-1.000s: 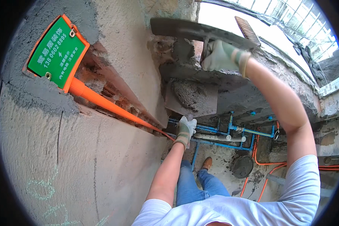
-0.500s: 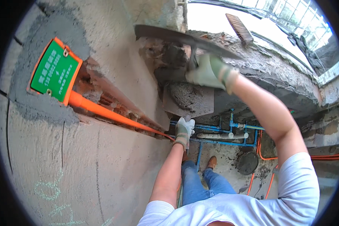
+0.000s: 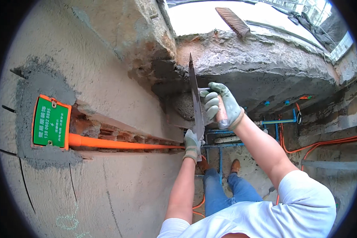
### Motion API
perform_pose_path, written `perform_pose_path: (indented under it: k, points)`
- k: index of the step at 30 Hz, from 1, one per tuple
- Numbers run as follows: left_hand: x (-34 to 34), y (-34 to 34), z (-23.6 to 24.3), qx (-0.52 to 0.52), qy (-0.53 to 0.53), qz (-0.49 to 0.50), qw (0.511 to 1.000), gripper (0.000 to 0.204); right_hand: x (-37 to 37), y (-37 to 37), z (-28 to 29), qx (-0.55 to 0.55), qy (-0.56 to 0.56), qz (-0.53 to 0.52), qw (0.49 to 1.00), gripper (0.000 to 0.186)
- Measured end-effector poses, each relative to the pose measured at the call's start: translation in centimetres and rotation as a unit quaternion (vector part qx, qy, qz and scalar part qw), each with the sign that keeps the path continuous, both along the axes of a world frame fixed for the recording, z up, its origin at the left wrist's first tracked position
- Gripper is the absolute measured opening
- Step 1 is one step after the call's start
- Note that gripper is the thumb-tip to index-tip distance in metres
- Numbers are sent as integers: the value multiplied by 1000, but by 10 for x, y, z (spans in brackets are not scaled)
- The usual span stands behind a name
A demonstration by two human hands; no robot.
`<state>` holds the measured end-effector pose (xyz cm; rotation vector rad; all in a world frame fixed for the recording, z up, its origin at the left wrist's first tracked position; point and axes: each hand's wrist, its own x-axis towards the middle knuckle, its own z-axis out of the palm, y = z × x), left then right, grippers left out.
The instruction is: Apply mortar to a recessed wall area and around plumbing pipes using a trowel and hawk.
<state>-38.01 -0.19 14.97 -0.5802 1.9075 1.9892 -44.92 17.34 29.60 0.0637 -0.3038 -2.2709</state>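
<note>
My gloved right hand [image 3: 224, 105] is closed on the wooden handle of a steel trowel [image 3: 194, 85], whose long blade stands nearly upright, edge-on to me. My gloved left hand [image 3: 192, 143] is closed below it on a hawk [image 3: 174, 117], whose board is partly hidden behind the blade. A heap of grey wet mortar [image 3: 185, 104] lies on the hawk. Both hands are in front of a rough concrete underside [image 3: 265, 87] below a white ledge [image 3: 190, 22], where the wall meets it in a corner.
A wire brush or comb-like brush [image 3: 232, 22] lies on the ledge. On the left wall, a green-covered orange box [image 3: 47, 121] sits in fresh cement, with orange conduit [image 3: 119, 145] in a chase. Blue pipes [image 3: 220, 162] and orange conduits [image 3: 317, 142] run low around my feet.
The trowel has swung from lying crosswise up high to standing upright over the hawk, my right hand coming lower with it. The view has shifted, so box and ledge appear in different places.
</note>
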Motion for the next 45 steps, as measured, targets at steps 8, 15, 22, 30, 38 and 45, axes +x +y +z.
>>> perform_pose_path:
  k: [8, 15, 22, 30, 38, 45]
  points:
    - [-2, -2, 10, -51, -62, 14, 997, 26, -31, -50, 4, -28, 23, -10, 999, 36]
    - [-3, 7, 16, -29, -66, 23, 997, 30, -69, -25, 74, -115, 164, -20, 979, 32]
    - [-1, -7, 10, -30, -58, 31, 997, 30, 0, 39, 110, 512, 579, -151, 616, 37]
    - [-5, 0, 14, -84, -64, 5, 994, 31, -44, 26, 46, 787, 597, 115, -105, 29]
    - [-2, -4, 22, -91, -94, 5, 991, 24, -69, -10, 157, 778, 601, 110, -150, 27]
    - [16, -18, 11, -38, -57, 48, 996, 25, -41, 18, 120, 803, 551, 101, -206, 40]
